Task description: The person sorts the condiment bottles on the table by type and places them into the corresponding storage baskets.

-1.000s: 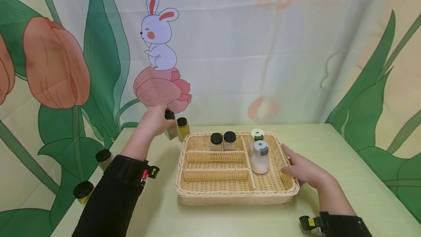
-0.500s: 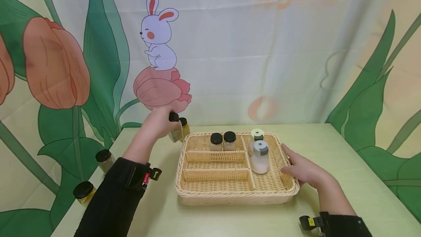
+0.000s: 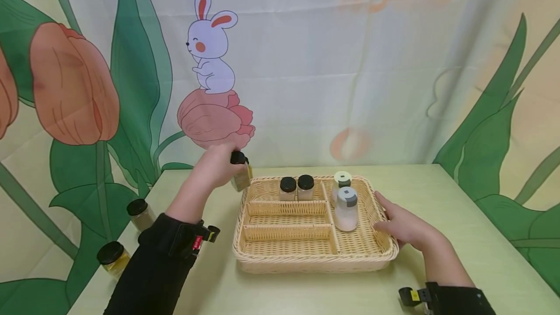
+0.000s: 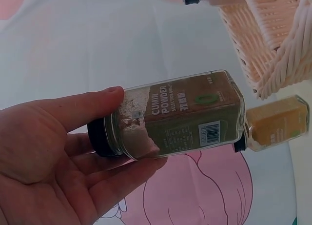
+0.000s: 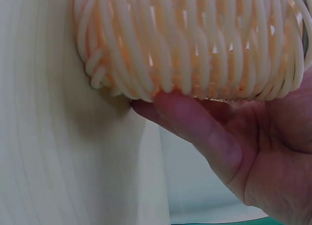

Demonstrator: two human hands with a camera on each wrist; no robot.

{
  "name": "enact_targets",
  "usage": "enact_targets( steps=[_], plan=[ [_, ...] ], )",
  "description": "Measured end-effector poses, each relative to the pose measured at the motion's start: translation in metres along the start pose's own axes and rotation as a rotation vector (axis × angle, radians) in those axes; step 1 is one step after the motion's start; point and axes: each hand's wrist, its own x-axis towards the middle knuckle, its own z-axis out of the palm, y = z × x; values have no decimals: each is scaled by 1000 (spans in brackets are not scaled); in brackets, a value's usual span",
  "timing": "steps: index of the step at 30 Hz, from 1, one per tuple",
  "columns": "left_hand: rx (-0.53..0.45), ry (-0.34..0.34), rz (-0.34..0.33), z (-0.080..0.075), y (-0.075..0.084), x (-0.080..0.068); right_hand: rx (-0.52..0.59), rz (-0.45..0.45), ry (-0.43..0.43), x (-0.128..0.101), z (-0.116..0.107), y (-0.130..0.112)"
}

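Presently: jars about a divided wicker basket (image 3: 302,262).
Two outer jars (image 3: 142,215) by the table's (image 3: 463,227) left edge; left hand (image 3: 215,165) grasps tilted cumin jar (image 4: 190,115) near its cap (image 4: 99,138), beside basket's rear-left corner, apparently keeping base free; rear compartment (image 3: 264,191): two black-capped jars (image 3: 305,188); right compartment (image 3: 366,241): two pale-lidded shakers (image 3: 346,215); right hand (image 3: 404,225) grips basket's right side, likely steadying.

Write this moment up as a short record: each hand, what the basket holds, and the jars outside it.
Left hand: grips cumin jar near its cap
Right hand: holds basket at its right side
Back-left compartment: two black-capped jars
Right compartment: grey-lidded jar, pale-lidded jar
Outside: yellow jar by the cumin jar; two more at far left
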Motion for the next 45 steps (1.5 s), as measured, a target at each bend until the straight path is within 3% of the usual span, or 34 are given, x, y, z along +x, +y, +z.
enact_targets(
  steps=[29, 45],
  plan=[
    [3, -33, 62, 0, 19, -9, 23, -14, -8, 0, 0, 1],
    [-3, -88, 76, 5, 31, -14, 6, -6, -2, 0, 0, 0]
  ],
)
